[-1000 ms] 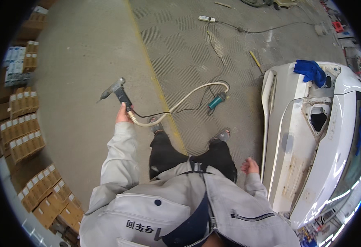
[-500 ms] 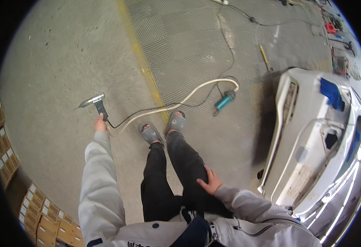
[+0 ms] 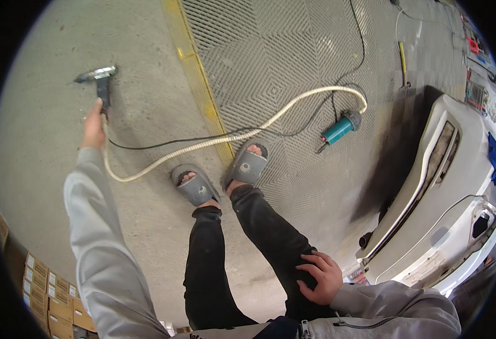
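Observation:
My left hand (image 3: 94, 127) grips the black handle of a hot-air gun (image 3: 102, 85) with a silver barrel and a dark tapered nozzle pointing left. The gun is low over the bare concrete, and whether it touches the floor I cannot tell. From its handle a cream ribbed hose (image 3: 203, 148) and a thin black cord run right across the floor. The hose ends at a teal motor unit (image 3: 341, 129) lying on the patterned floor tiles. My right hand (image 3: 320, 277) rests on my right thigh, holding nothing, its fingers apart.
A white car bumper (image 3: 412, 181) stands at the right with a blue cloth (image 3: 495, 161) on it. Cardboard boxes (image 3: 50, 294) are stacked at lower left. A yellow-handled tool (image 3: 403, 63) lies beyond the motor unit. A yellow strip (image 3: 200, 85) edges the floor tiles.
My view has come closer to the floor. My left hand and the gun appear farther left and forward. The right hand stays on my thigh.

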`<action>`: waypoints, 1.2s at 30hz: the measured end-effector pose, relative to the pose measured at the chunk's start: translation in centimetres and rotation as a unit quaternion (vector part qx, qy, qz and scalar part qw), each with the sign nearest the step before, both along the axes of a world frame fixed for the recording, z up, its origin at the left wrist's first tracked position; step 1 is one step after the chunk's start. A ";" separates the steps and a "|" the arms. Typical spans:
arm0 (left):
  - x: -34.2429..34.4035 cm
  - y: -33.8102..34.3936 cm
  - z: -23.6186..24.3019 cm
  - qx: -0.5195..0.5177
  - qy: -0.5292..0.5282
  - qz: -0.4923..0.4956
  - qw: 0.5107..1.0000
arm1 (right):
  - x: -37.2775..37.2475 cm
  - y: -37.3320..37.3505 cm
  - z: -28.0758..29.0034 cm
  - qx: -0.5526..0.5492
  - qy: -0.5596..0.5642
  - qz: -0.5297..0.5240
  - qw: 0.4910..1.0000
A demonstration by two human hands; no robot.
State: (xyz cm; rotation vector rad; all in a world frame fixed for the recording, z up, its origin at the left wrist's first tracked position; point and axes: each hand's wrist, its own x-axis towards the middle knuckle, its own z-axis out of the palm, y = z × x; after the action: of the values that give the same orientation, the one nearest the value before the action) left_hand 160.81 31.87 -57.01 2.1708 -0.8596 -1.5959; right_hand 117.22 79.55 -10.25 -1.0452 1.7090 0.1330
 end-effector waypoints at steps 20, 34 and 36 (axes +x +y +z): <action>-12.2 32.5 45.7 0.074 0.002 -0.766 0.639 | -28.9 3.0 -43.6 0.066 0.336 -0.515 0.786; -13.7 32.0 42.1 0.058 0.048 -0.763 0.642 | -16.5 13.7 -40.6 0.035 0.379 -0.291 0.878; -13.2 32.7 41.8 0.042 0.041 -0.763 0.643 | -15.7 13.7 -40.5 0.041 0.397 -0.302 0.866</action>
State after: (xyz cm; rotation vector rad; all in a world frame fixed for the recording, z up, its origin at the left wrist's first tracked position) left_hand 147.57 64.59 -15.20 0.9926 -3.0395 -2.1345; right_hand 101.56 93.20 -50.70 -0.3307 2.6771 0.2482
